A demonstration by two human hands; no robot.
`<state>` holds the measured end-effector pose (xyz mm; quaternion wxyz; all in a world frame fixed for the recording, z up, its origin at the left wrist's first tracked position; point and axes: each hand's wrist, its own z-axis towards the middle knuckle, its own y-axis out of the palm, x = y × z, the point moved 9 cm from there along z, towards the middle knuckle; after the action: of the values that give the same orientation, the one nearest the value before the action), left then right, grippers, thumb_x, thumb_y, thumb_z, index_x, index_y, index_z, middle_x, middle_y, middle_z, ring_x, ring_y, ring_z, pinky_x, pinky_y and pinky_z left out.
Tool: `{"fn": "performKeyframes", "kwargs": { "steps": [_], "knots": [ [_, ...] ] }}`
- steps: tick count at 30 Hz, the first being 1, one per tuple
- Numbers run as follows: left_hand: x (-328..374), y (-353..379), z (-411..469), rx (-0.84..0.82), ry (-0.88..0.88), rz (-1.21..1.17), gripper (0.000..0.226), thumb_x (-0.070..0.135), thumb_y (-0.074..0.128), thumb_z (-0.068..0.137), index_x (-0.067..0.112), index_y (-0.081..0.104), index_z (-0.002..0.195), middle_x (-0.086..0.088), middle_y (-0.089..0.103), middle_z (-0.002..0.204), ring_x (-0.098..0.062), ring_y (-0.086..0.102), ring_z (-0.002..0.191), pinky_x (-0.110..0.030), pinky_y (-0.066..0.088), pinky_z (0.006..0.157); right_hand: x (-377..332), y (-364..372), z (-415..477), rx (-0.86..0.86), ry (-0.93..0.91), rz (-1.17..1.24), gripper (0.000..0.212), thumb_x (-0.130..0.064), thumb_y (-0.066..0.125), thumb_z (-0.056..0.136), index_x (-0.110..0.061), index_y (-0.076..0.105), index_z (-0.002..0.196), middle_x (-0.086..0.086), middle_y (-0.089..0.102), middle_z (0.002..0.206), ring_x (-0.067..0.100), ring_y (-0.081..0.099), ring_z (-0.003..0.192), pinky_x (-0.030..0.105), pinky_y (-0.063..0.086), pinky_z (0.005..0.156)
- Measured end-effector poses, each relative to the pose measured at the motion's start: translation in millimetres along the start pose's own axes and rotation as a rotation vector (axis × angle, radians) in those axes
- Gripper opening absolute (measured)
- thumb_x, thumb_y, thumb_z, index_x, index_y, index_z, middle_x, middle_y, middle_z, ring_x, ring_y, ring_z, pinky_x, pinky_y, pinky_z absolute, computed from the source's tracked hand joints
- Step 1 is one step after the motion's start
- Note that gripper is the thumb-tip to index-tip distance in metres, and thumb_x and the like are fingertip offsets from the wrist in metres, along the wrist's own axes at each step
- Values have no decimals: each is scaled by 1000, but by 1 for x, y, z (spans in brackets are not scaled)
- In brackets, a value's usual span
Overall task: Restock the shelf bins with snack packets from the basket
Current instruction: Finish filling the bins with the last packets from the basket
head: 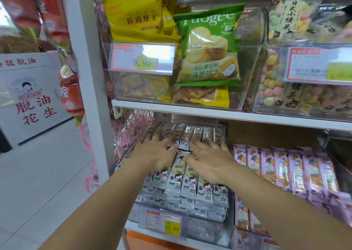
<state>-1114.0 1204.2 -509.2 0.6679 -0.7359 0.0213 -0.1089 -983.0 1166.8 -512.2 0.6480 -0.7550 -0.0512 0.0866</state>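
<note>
Two bare forearms extended from the bottom edge. The left hand (158,154) and right hand (209,162) lay side by side with a narrow gap between them. Their fingers were straight and spread, palms down on the silver snack packets (182,185); neither hand gripped anything. Those packets stood in rows in a clear bin (205,228) on the lower shelf, which had a price label (163,224) reading 15.80 on its front. Just right of it, pink packets (297,169) filled the neighbouring bin. Above the white shelf board (190,109), a green biscuit bag (208,47) stood upright among yellow packets (133,15), and bags of pastel puffs (304,74) sat to the right. A white carton (32,97) stood on the floor at far left.
</note>
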Motion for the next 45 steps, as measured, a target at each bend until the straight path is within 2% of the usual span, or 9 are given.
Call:
{"fn": "performKeyframes", "kwargs": {
  "steps": [11,17,21,31,33,35,39,42,45],
  "knots": [
    [-13,3,7,-39,-62,21,54,55,12,98,43,4,149,-6,-4,160,-30,11,146,-53,8,114,-19,1,29,-18,-31,5,61,-53,9,97,-28,7,153,-6,-3,160,22,-6,147,50,-8,117],
    [6,-15,-41,340,55,-70,47,47,21,100,39,23,146,1,21,156,-22,18,143,-51,7,115,-36,-5,-37,81,-156,81,64,-58,14,97,-30,-1,152,-8,-11,159,19,-9,147,47,-6,118],
    [13,13,-73,255,61,-25,48,52,13,99,46,14,147,11,10,159,-19,4,147,-54,-6,115,-42,23,-65,60,-174,-94,68,-57,18,98,-26,-10,151,-4,-19,158,24,-14,146,51,-7,116],
    [17,1,-77,182,18,6,50,51,8,99,42,16,148,10,6,160,-19,1,147,-58,2,115,-38,0,-74,157,-246,-58,73,-62,19,94,-26,-9,151,-7,-15,159,23,-15,146,48,-5,118],
    [42,-19,-95,335,74,37,64,52,-2,91,35,24,148,7,15,158,-18,10,147,-55,2,115,-29,-24,-105,309,-296,-13,79,-68,13,86,-28,-2,152,-9,-6,159,19,-12,146,44,-6,119],
    [89,-34,-121,498,213,-16,74,50,-1,83,29,41,141,6,39,148,-17,34,138,-51,8,115,-6,-40,-144,442,-333,104,73,-63,19,87,-27,15,151,-10,14,158,16,3,147,41,-1,119],
    [204,-24,-156,639,460,-143,46,38,30,84,25,66,110,5,67,110,-18,64,100,-41,25,103,82,-48,-230,692,-322,185,43,-40,41,90,-20,62,122,-4,64,122,18,58,112,39,40,100],
    [295,-1,-168,626,571,-225,37,37,36,86,25,68,102,8,70,98,-18,66,92,-41,33,98,168,-38,-279,679,-154,151,32,-33,44,87,-21,70,100,-5,71,91,17,63,85,32,49,82],
    [388,20,-182,587,685,-253,34,35,38,85,26,68,99,9,70,93,-18,66,86,-38,35,97,255,-30,-325,670,30,148,31,-34,44,86,-22,71,94,-5,72,85,19,65,80,34,53,78]
  ]
}}
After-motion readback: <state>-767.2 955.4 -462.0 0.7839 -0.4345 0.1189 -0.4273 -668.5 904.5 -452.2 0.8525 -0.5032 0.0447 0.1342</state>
